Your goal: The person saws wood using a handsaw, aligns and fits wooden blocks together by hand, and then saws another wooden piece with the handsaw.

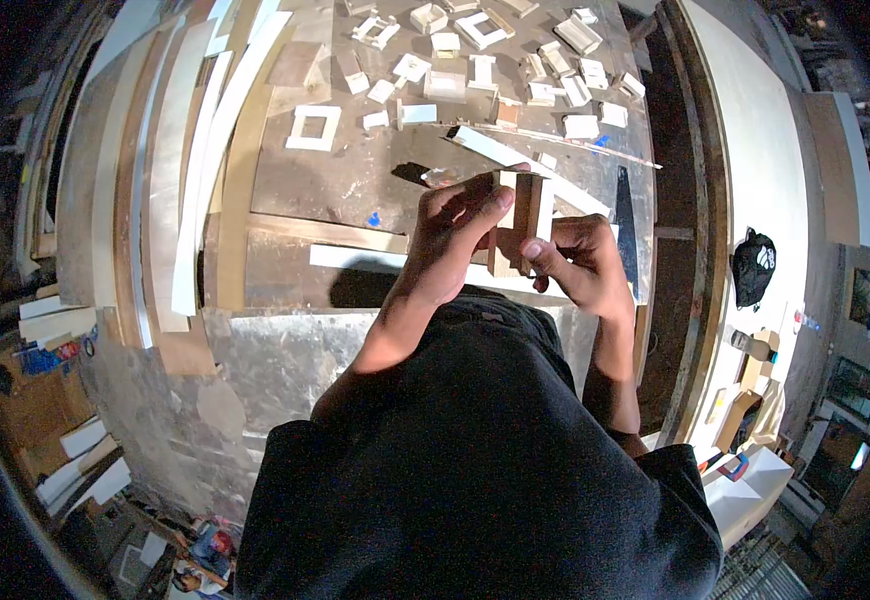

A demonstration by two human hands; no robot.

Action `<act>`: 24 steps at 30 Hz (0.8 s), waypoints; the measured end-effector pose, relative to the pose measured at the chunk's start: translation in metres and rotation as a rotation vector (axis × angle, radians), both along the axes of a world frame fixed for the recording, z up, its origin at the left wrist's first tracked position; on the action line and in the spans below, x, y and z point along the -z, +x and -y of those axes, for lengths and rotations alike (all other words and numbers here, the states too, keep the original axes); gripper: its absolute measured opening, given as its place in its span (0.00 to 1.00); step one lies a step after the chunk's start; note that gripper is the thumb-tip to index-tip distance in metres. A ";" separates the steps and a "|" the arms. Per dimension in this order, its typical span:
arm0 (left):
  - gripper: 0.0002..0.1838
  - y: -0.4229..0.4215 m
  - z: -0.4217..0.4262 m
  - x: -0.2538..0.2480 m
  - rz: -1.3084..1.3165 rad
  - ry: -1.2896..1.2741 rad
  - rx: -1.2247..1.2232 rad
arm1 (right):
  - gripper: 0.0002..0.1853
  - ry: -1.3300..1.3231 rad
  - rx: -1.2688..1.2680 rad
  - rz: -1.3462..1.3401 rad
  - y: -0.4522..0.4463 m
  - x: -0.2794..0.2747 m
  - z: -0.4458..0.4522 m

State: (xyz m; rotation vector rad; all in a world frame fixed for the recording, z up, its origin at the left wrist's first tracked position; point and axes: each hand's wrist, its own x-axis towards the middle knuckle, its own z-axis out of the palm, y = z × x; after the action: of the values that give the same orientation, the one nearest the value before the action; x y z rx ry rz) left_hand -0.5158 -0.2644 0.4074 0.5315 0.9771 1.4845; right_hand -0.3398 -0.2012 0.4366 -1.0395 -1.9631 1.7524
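Note:
Both hands hold a small wooden piece (521, 225) upright above the near edge of the worktable (335, 190). My left hand (455, 225) grips its left side, thumb near the top. On the lower right side, my right hand (583, 262) pinches it between thumb and fingers. The piece shows two pale strips with a darker gap between them. Behind it a long white-faced strip (495, 148) lies slanted on the table. Another white strip (350, 259) runs below my left forearm.
Small wooden frames and blocks (445, 85) lie scattered at the table's far side, with a square frame (312, 128) nearer. Long boards (190, 170) are stacked at left. On the right bench (755, 200) lies a black cap (753, 268). A person (200, 570) is at lower left.

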 end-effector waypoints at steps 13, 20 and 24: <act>0.18 0.008 0.000 0.004 -0.016 0.015 -0.044 | 0.19 0.048 0.056 0.010 0.004 0.003 0.002; 0.14 0.005 0.002 0.006 -0.097 -0.025 -0.009 | 0.16 -0.054 0.030 -0.012 0.007 -0.002 -0.001; 0.14 0.009 0.001 -0.009 -0.331 0.021 0.030 | 0.15 -0.111 0.018 -0.025 0.008 0.008 0.001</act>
State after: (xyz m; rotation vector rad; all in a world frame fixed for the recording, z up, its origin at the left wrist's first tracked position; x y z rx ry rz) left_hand -0.5071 -0.2655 0.4159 0.8216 1.2040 1.4067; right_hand -0.3323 -0.2022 0.4290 -1.0616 -1.8540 1.8738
